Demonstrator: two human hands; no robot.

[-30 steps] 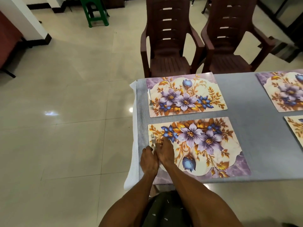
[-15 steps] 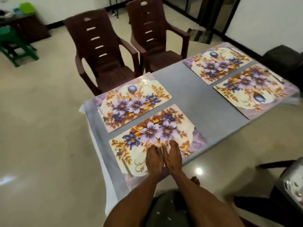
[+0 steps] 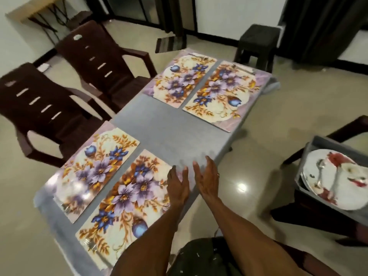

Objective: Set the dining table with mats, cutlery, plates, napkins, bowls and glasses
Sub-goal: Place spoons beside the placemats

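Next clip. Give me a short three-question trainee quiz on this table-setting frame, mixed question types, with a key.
1. How many floral mats lie on the grey table?
2. True or false: the left hand grips a fork.
3. The stack of plates sits: A) on the nearest mat, B) in a grey bin off the table to the right, C) on a brown chair.

Key: 1. Four. 2. False; both it and the right hand are open and hold nothing. 3. B.

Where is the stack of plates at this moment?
In the head view, the plates are at the far right, in a grey box on a chair, off the table, beyond the right hand.
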